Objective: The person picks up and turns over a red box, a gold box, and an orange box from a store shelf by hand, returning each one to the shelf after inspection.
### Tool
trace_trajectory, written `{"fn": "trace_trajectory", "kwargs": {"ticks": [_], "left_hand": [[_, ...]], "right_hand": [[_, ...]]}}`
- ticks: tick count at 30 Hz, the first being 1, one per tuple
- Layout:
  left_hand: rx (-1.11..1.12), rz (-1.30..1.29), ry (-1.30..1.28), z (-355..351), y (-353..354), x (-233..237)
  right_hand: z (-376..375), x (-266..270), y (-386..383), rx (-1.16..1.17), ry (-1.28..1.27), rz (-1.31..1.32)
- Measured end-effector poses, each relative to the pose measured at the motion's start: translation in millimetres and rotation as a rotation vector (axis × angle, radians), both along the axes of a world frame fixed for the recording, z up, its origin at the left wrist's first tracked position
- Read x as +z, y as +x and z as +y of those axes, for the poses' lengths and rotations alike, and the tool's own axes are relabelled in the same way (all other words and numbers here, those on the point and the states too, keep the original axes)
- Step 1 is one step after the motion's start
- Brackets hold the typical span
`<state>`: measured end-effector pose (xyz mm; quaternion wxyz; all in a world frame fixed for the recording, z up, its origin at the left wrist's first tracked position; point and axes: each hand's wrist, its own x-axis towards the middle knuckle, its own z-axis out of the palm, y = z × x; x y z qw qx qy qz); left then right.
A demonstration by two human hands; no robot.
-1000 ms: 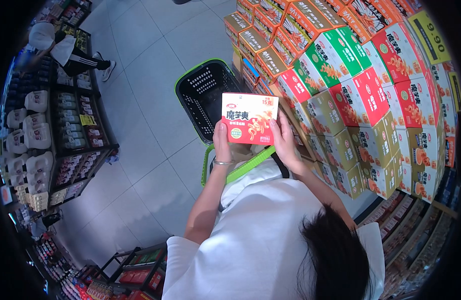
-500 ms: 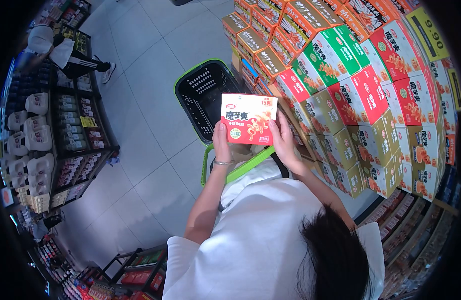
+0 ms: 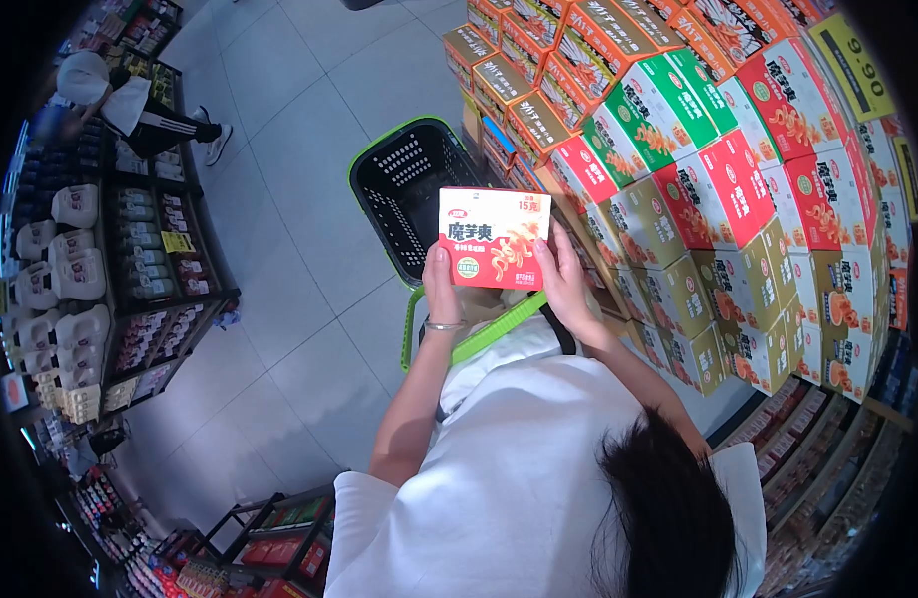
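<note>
A red and white box (image 3: 495, 239) is held upright between my two hands, its printed front facing me. My left hand (image 3: 441, 289) grips its left edge, with the thumb at the front and a bracelet on the wrist. On the right edge, my right hand (image 3: 563, 279) holds it the same way, some fingers hidden behind. Beyond the box is a black basket (image 3: 404, 179) with a green rim. Its green handle (image 3: 499, 327) crosses below the box, near my forearms.
Stacked snack boxes (image 3: 658, 219) rise at the right, with a yellow price sign (image 3: 850, 65) at the upper right. Shelves of bottles (image 3: 145, 249) stand at the left. A person (image 3: 130, 105) bends beside them. Grey floor tiles (image 3: 279, 199) lie between.
The box has shifted very slightly left in my hands. The person at the upper left has moved slightly.
</note>
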<state>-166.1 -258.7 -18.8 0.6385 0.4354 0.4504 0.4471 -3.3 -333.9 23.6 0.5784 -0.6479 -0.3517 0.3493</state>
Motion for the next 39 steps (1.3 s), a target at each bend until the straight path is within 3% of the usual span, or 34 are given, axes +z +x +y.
{"fn": "trace_trajectory", "kwargs": {"ticks": [30,32,38,39], "left_hand": [[0.024,-0.002,0.039,1.4,-6.7,-4.3],[0.018,-0.019,0.037,2.1,-6.2,-2.7],[0.049,-0.197,-0.006,0.6,-5.9,12.2],[0.051,-0.207,-0.008,0.4,-5.7,10.0]], "right_hand": [[2.3,2.1,-4.1,0.033,0.0,0.003],[3.2,0.6,-0.6,0.071,0.018,0.139],[21.4,30.7,38.0,0.203,0.028,0.168],[25.4,33.8,47.9,0.269,-0.058,0.018]]}}
